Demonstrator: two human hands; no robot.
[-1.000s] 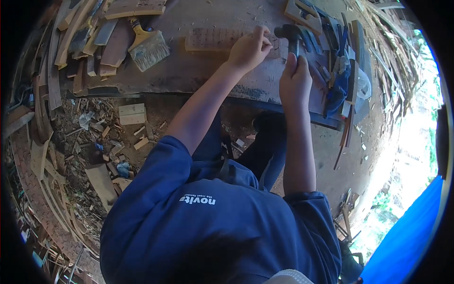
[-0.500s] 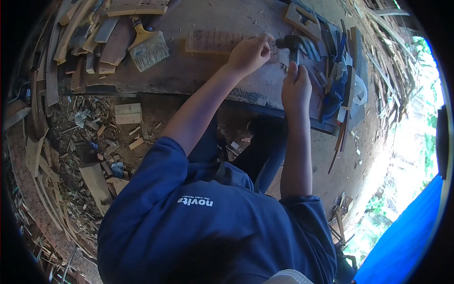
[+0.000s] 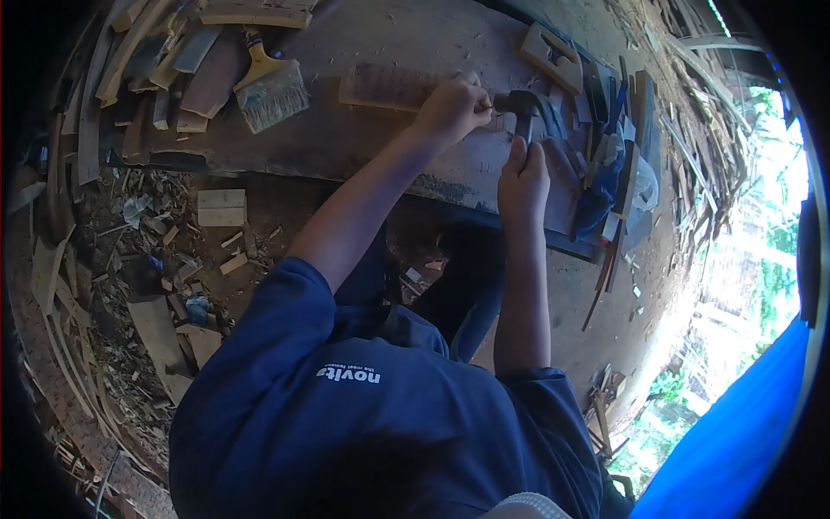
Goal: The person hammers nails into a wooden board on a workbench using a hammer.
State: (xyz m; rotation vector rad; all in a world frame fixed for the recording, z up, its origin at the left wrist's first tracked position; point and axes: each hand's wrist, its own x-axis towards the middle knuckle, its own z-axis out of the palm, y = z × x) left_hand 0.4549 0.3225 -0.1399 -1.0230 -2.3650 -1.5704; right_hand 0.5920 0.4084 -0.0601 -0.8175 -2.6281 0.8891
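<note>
Closed in a pinch, my left hand is at the right end of a wooden board marked with rows of small dots. What its fingertips pinch is hidden; I cannot tell what it is. My right hand grips the handle of a claw hammer. The hammer head points left, its striking face right at my left fingertips.
A wide paintbrush lies left of the board on the workbench. Wood strips are piled at far left. A wooden hand plane and a blue cloth lie at right. Wood scraps litter the ground.
The hammer head has come closer to my left fingertips as my right hand moved left. My left hand has shifted slightly left and down. The whole view has shifted a little.
</note>
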